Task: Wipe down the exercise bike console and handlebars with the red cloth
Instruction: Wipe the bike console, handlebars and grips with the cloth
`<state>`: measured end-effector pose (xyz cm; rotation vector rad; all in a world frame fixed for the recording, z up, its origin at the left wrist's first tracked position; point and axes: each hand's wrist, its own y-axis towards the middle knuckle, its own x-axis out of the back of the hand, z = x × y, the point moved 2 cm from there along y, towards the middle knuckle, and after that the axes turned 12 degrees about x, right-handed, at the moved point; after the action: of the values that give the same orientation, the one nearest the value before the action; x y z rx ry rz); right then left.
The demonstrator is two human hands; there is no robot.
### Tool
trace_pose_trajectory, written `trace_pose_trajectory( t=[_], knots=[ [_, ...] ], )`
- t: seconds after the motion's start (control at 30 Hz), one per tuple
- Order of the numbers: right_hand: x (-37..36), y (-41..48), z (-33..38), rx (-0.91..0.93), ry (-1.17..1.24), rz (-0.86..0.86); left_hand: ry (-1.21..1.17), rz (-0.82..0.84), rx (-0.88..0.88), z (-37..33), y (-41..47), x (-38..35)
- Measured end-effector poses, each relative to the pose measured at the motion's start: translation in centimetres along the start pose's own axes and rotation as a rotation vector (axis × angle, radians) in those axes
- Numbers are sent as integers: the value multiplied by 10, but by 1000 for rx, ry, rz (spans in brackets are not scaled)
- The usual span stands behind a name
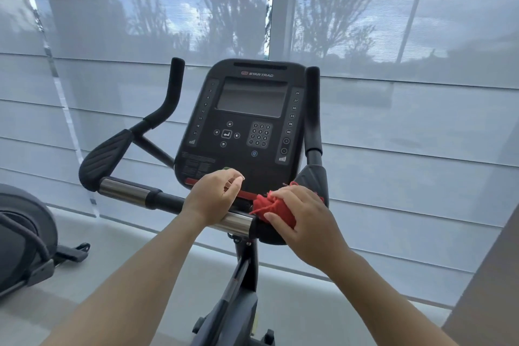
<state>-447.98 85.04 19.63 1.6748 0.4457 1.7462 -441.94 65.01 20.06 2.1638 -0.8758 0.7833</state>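
1. the right hand (pixel 306 219) is clenched around the bunched red cloth (pixel 269 203), fingers curled over the top and thumb tucked against its near side.
2. the red cloth sits under the right hand's palm and sticks out on its left, pressed onto the handlebars (pixel 123 191) where the crossbar meets the dark right-hand pad; a few loose threads poke up beyond the fingers.
3. the left hand (pixel 210 196) is relaxed, fingers loosely curled and holding nothing, with its wrist over the crossbar.
4. a bare chrome sleeve (pixel 234 223) of the crossbar shows between the two hands, so the cloth is just to the right of the left hand, not touching it.
5. the console (pixel 247 121) rises straight beyond both hands; the left hand's fingertips hover at its lower edge, by the red strip, and whether they touch it i cannot tell.
6. an upright grip (pixel 312 109) stands beyond the right hand, beside the console.
7. further past both hands hang sheer window blinds (pixel 407 121).
8. far left of the left hand, part of a second machine (pixel 22 233) stands on the floor.
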Motion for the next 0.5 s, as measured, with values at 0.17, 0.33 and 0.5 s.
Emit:
trace_pose_trajectory(
  t=[0.17,0.33,0.5],
  knots=[
    [-2,6,2,-54,62,-175,-48,-20,-20,1,0,1],
    [-3,2,4,-88,163,-319,-75,-40,-47,4,2,0],
    [8,13,8,-113,198,-312,4,18,-49,4,5,0]
  ],
)
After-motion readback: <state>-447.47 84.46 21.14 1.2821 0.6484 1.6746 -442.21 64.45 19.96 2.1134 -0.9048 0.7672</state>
